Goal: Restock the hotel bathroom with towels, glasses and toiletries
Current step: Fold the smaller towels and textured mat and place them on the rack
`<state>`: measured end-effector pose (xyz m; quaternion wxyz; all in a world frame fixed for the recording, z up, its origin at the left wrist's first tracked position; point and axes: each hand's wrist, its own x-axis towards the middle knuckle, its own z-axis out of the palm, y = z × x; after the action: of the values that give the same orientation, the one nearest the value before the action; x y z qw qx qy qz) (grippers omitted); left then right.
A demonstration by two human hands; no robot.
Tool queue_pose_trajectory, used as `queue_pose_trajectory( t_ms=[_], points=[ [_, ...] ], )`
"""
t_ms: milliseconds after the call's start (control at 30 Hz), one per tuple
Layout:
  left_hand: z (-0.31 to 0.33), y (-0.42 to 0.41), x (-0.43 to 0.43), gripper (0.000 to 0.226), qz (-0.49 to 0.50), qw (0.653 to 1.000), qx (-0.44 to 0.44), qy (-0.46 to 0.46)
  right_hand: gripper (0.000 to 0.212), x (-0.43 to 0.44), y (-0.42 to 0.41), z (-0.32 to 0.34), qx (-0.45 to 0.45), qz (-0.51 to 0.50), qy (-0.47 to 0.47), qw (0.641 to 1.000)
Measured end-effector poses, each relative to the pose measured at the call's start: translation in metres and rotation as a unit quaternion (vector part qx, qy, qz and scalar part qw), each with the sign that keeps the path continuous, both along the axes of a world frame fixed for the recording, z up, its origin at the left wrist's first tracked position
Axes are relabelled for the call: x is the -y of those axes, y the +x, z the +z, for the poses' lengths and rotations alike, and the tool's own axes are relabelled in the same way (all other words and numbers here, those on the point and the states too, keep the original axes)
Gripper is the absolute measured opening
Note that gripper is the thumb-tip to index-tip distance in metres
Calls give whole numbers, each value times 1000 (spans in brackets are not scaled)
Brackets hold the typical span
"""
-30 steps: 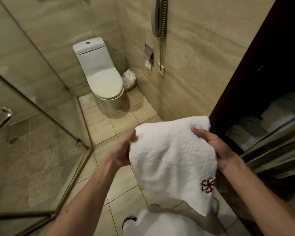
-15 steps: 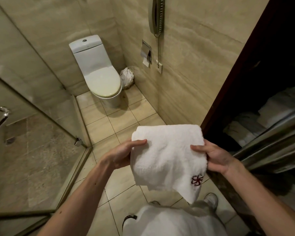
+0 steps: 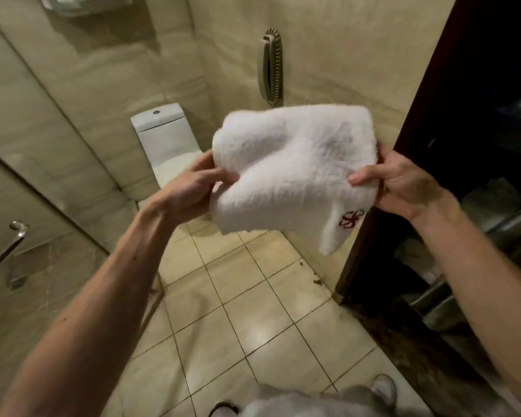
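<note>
A folded white towel [image 3: 295, 164] with a red embroidered emblem near its lower right corner hangs in the air at chest height. My left hand [image 3: 193, 188] pinches its left edge, thumb on top. My right hand [image 3: 400, 185] grips its right edge, fingers curled round the fold. One loose corner droops below the emblem.
A white toilet [image 3: 163, 136] stands against the back wall, partly hidden by the towel. A wall phone [image 3: 272, 67] hangs on the right wall. The glass shower screen with a metal handle [image 3: 15, 233] fills the left. A dark door frame [image 3: 433, 121] and shelves with folded linen [image 3: 494, 200] are on the right.
Both hands have lifted the towel higher and further forward, and the view has tilted up. The towel now covers the toilet seat and the bin beside it.
</note>
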<state>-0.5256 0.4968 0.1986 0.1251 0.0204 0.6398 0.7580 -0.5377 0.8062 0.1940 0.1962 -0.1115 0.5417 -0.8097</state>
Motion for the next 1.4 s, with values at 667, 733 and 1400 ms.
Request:
queue_pose_trajectory(
  t_ms=[667,733,1400],
  points=[
    [9,13,41,56,-22,988,-153,21,38,34,1,-16,17,105,64,992],
    [3,15,46,63,-2,990,-142,22,52,41,3,-27,89,88,37,991],
    [-169,29,115,57,-8,975,201,90,60,134,-50,-148,141,101,122,977]
  ],
)
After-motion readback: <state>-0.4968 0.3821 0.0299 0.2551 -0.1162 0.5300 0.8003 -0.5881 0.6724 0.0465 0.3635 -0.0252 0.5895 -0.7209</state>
